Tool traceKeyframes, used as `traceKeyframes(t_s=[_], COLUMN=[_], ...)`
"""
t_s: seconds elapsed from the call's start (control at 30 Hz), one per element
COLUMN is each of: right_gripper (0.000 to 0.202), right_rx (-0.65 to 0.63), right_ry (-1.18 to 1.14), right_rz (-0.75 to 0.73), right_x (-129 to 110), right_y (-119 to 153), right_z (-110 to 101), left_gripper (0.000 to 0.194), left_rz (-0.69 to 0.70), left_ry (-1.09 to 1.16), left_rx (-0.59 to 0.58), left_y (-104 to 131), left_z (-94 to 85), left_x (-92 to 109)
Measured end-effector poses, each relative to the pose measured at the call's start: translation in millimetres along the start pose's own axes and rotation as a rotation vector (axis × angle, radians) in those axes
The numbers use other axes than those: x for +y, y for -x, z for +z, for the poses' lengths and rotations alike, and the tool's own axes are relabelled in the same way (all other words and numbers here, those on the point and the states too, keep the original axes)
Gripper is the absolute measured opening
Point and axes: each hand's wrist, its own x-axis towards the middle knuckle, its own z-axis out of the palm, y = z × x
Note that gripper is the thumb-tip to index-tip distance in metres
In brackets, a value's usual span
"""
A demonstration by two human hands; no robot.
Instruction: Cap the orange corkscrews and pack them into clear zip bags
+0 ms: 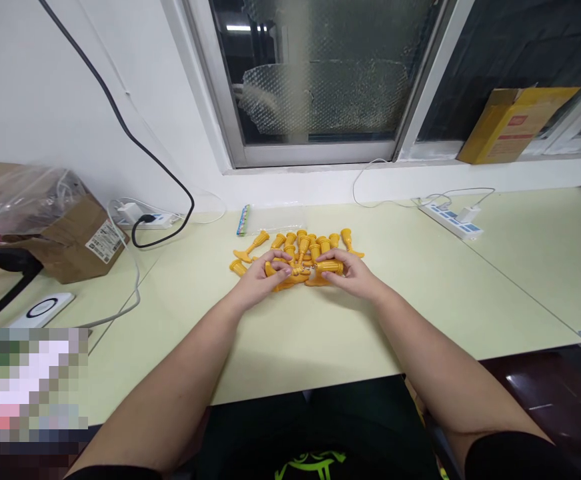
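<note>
Pale table; left fingers pinching yellow handle, right fingers ribbed yellow sleeve; metal spiral between.

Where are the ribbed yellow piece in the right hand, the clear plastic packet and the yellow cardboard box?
Ribbed yellow piece (pixel 331 267), head view: ribbed side.
Clear plastic packet (pixel 275 219), head view: transparent middle.
Yellow cardboard box (pixel 513 133), head view: front face.

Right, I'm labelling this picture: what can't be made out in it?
All in the head view:
Yellow ridged plastic pieces: exact count unclear; the left hand, right hand and overlap hide some.
Small shiny silvery part between the hands: shape too small to tell.
White printed label on the brown cardboard box: print too small to read.
Clear crumpled plastic: cut off by the left edge.
Lower left: coloured mosaic blocks hide what lies there.
</note>
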Motion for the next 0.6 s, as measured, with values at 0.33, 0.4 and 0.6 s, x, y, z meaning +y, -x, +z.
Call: traceKeyframes(t_s=[0.33,0.4,0.6], right_gripper=[0.028,0.025,0.016], right_rx=[-0.108,-0.11,-0.127], right_ry=[0.077,0.103,0.115], right_rz=[-0.085,-0.086,-0.128], right_x=[-13.7,-12.9,-11.4], right_y=[3.8,4.1,3.0], right_z=[14.6,15.4,16.6], left_gripper=[0.079,0.077,0.071], left_rz=[-0.189,-0.275,-0.303], left_ry=[0.354,0.428,0.423], left_rx=[-0.024,0.025,-0.012], left_y=[3.3,2.0,2.1], left_z=[27.6,30.9,29.0], left_x=[0.6,0.6,0.6])
